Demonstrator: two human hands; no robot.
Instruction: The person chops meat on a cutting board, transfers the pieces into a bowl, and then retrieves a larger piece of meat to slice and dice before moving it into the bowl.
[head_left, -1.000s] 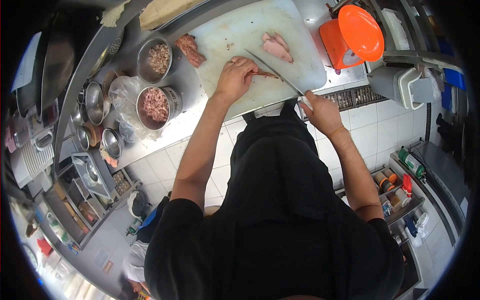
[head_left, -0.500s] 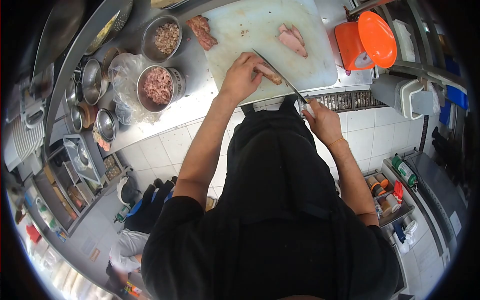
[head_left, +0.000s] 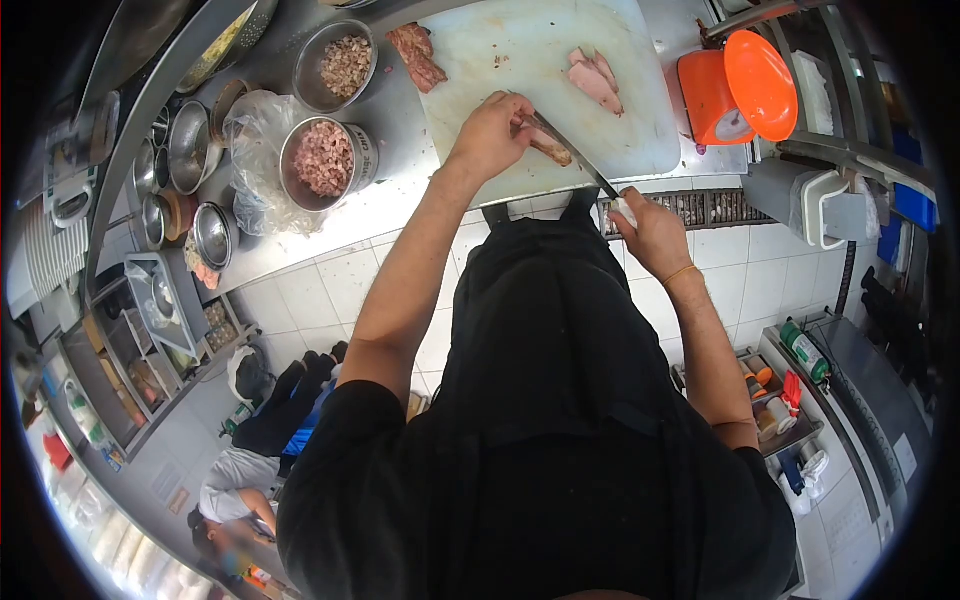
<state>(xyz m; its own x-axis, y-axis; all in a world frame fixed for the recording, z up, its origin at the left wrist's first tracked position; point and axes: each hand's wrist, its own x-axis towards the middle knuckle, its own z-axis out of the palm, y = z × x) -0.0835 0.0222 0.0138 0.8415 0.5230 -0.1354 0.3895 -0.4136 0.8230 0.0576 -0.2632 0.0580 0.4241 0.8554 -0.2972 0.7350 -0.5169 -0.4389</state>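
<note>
My left hand (head_left: pixel 492 137) grips a browned piece of meat (head_left: pixel 551 150) near the front edge of the white cutting board (head_left: pixel 470 60). In my right hand (head_left: pixel 655 236) is the pale handle of a knife (head_left: pixel 588 170), whose blade lies along the meat and reaches my left fingertips. Pale meat slices (head_left: pixel 595 82) rest at the board's right side. A darker browned chunk (head_left: pixel 417 58) sits at its left edge. Left of the board stand a metal container of diced pink meat (head_left: pixel 323 160) and a metal bowl of diced browner meat (head_left: pixel 346 67).
An orange scale (head_left: pixel 704 98) stands right of the board. Clear plastic bags (head_left: pixel 262 150) and metal bowls (head_left: pixel 188 145) are at the left of the counter (head_left: pixel 400 205). A floor grate (head_left: pixel 715 209) runs below its edge. Another person (head_left: pixel 236 478) is at the lower left.
The knife blade has shifted against the meat, and its tip now lies closer to my left fingers. The other person shows more fully. The whole view has shifted slightly.
</note>
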